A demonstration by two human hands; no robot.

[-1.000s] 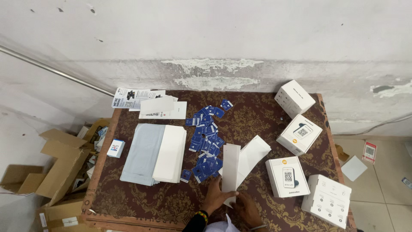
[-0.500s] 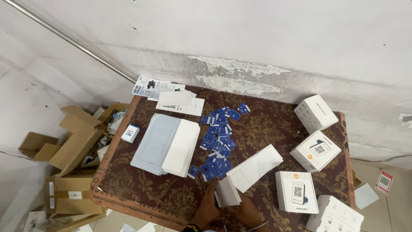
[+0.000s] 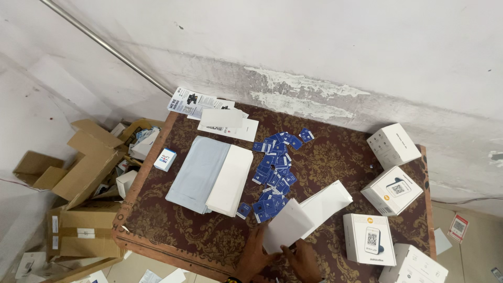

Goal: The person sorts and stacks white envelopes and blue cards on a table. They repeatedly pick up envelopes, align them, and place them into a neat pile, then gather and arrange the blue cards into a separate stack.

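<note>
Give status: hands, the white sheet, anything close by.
Left hand and right hand both grip white sheet at table front edge. Second white sheet lies beneath. Blue cards scattered just beyond.

Left hand [image 3: 255, 255] and right hand [image 3: 302, 260] together gripping a white envelope [image 3: 286, 226] over the patterned table [image 3: 173, 230], just beside scattered blue cards [image 3: 275, 173], with white boxes [image 3: 392, 189] to the right and cardboard cartons [image 3: 78, 209] left.

Peeling white wall [image 3: 325, 47] behind a patterned brown table [image 3: 173, 230], cardboard boxes [image 3: 78, 178] beside it
</note>
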